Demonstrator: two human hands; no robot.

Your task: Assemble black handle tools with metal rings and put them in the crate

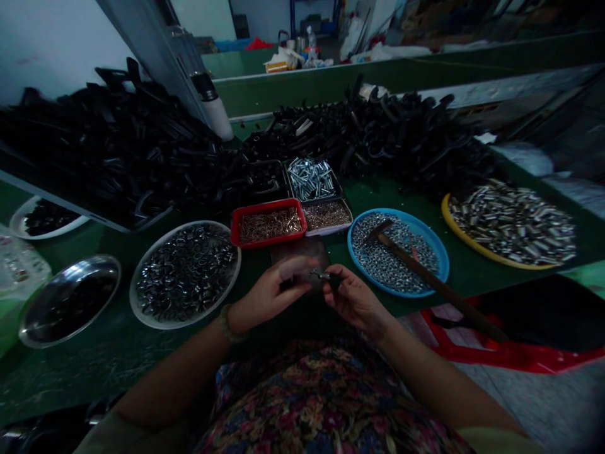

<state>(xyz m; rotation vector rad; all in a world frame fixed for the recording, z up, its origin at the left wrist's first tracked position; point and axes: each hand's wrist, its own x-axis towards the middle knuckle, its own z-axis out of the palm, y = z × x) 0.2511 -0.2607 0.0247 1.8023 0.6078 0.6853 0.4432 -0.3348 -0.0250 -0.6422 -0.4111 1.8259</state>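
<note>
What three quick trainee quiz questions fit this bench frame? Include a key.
1. True or false: the hammer lies across the blue plate.
2. The red tray holds: A) small coppery pieces, B) black handles, C) silver bolts.
3. What do the left hand and right hand hold between them?

Key: 1 true. 2 A. 3 one small part, dark with a metal bit, held in both hands.

- You're looking at a small assembly workshop: a green tabletop (416,189) heaped with black plastic parts (142,151).
- Sorted hardware fills the dishes before you: metal rings (186,271), nuts in a blue plate (428,230), sleeves in a yellow plate (460,236).
- A hammer (425,274) lies across the nuts.
</note>
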